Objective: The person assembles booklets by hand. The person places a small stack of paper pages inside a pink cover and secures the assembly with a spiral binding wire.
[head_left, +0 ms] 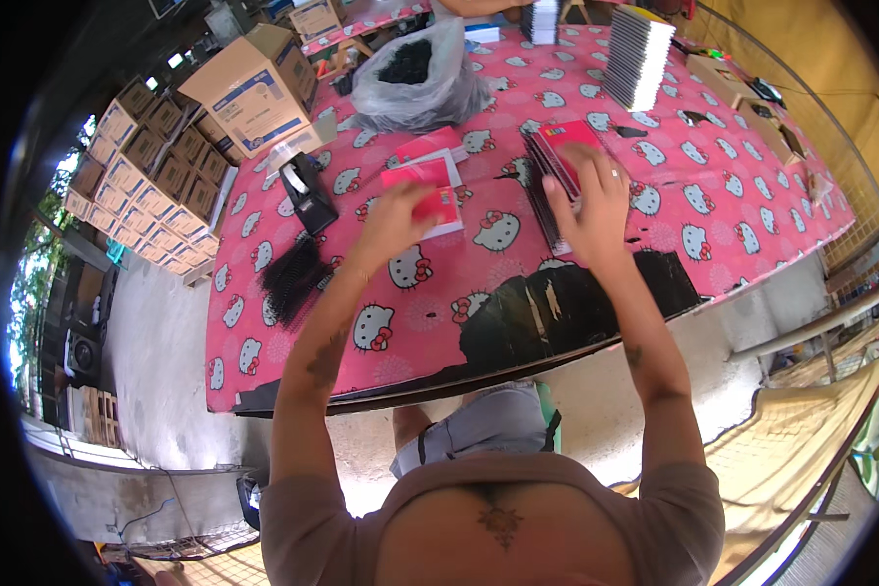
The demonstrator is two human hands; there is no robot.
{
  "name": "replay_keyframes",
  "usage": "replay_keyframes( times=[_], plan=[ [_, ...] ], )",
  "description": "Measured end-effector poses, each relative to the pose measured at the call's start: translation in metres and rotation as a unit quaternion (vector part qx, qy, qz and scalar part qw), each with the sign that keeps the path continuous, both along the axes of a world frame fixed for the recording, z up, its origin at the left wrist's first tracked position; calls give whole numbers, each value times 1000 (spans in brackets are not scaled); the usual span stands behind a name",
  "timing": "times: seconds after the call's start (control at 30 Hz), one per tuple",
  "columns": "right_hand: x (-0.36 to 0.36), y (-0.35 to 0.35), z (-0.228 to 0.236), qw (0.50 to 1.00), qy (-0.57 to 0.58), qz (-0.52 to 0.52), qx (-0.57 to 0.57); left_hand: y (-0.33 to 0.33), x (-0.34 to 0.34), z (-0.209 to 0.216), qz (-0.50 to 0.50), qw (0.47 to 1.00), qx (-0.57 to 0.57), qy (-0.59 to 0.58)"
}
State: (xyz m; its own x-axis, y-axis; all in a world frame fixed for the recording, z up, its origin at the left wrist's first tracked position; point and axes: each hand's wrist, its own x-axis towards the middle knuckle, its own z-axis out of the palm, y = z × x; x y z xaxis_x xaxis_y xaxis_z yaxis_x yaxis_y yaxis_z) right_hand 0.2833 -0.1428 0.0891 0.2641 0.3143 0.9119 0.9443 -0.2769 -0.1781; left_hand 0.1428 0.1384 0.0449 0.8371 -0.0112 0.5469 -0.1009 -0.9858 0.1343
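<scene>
My left hand [397, 223] is closed at the edge of a red card [441, 205], fingers curled over it. That card lies over white sheets, with another red card [430, 145] behind them. My right hand [599, 215] rests over a stack of red-covered spiral notebooks [576, 138], thumb and fingers apart. The notebooks' dark coil edges face left. Left of my left hand stand a black tape dispenser [309, 192] and a bundle of black plastic binding coils [293, 280].
A clear plastic bag [415, 88] of black pieces stands at the back, with a tall notebook stack [639, 59] to its right. An open carton [254, 93] and piled boxes [156, 176] are at left. The pink patterned tablecloth [342, 366] is torn along the front edge.
</scene>
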Motion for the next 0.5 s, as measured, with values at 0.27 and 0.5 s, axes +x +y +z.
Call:
replay_keyframes(
  times=[0.27,0.5],
  plan=[
    [-79,52,-85,932,269,243,5,-5,-40,-12,55,998,-23,-30],
    [-82,58,-127,859,422,289,36,-57,-59,-8,35,995,-46,-80]
  ],
)
